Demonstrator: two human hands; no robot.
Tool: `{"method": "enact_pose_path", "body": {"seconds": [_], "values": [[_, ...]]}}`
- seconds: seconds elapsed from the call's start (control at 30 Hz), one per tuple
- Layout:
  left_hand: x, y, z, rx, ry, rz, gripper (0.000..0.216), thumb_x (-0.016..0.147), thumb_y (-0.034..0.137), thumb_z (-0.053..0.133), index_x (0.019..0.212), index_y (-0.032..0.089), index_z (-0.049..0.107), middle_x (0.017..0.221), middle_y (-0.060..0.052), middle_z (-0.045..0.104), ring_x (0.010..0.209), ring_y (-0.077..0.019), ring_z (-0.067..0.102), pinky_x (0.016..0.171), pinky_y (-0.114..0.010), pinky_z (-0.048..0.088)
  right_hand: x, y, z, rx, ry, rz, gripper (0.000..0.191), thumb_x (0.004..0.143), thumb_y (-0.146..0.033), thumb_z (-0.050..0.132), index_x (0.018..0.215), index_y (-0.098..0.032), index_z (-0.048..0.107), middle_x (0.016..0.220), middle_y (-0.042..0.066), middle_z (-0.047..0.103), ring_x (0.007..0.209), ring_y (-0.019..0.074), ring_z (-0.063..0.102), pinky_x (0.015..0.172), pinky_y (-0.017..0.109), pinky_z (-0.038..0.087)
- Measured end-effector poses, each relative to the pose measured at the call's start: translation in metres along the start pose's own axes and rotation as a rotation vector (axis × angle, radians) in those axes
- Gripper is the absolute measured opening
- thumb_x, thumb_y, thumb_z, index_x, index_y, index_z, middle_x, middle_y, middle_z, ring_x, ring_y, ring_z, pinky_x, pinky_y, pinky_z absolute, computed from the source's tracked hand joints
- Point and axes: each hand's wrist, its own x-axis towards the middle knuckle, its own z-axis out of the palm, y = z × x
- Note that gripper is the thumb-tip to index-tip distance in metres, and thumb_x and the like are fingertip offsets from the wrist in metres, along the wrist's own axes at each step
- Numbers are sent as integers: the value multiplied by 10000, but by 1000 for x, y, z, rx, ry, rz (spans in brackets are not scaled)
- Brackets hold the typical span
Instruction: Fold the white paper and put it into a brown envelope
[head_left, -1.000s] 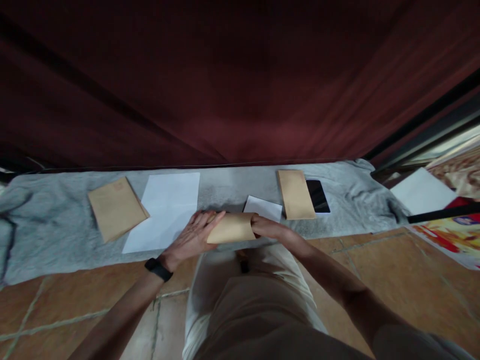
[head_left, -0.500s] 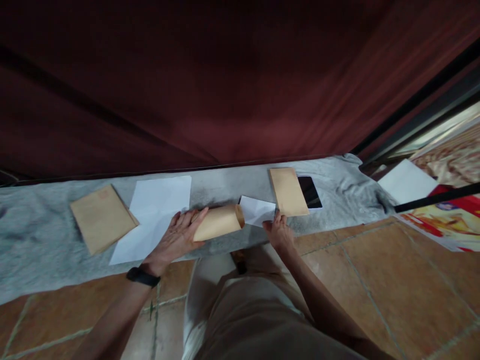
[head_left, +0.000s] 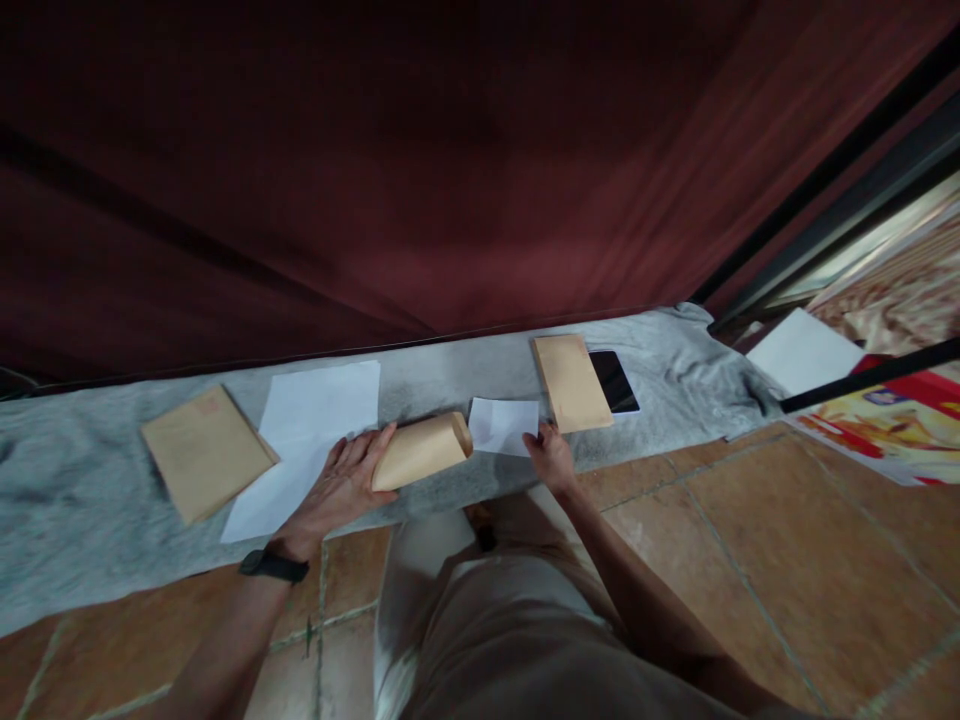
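Note:
My left hand is wrapped round the left end of a brown paper envelope, thumb at the near side and fingers along the far side. Squeezed this way, the envelope bulges, and its mouth gapes toward the right. A small folded white paper lies right by that mouth; I cannot tell whether its left edge touches the envelope. My right hand pinches the paper at its right edge. Beneath my left hand's fingers, a larger white sheet with a crease lies on the grey cloth.
Brown envelopes lie stacked at the left, overlapping the white sheet. Another brown envelope rests at the right, partly over a black-screened phone or tablet. A dark red curtain hangs behind. Tiled floor borders the cloth's near edge.
Both hands, the bulging envelope and the folded paper appear slightly further left, partly with a small shift of the view. The paper's left end has come away from overlapping the envelope's mouth.

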Motion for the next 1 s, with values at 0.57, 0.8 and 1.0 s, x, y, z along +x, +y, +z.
{"method": "enact_pose_path", "body": {"seconds": [0.57, 0.8, 1.0], "values": [[1, 1, 4, -1, -39, -29, 1054, 834, 502, 699, 1659, 271, 85, 1502, -157, 491, 1412, -374, 440, 1203, -565, 254, -10, 5, -21, 652, -120, -74, 463, 844, -611, 626, 991, -189, 746, 932, 50, 734, 744, 206, 673, 626, 359, 662], [1, 2, 3, 14, -29, -21, 1039, 840, 514, 690, 1657, 262, 100, 1519, -166, 480, 1430, -382, 432, 1217, -600, 224, 1, -2, -38, 422, -364, -51, 237, 887, -344, 566, 754, -189, 685, 729, 15, 691, 654, 176, 676, 601, 283, 613], [1, 3, 1, 35, -31, 1, 1023, 850, 496, 688, 1656, 254, 107, 1508, -176, 486, 1437, -392, 423, 1214, -609, 235, 10, -2, -38, 447, -444, -6, 196, 873, -278, 564, 740, -175, 663, 642, -8, 655, 563, 138, 651, 556, 223, 562]]}}
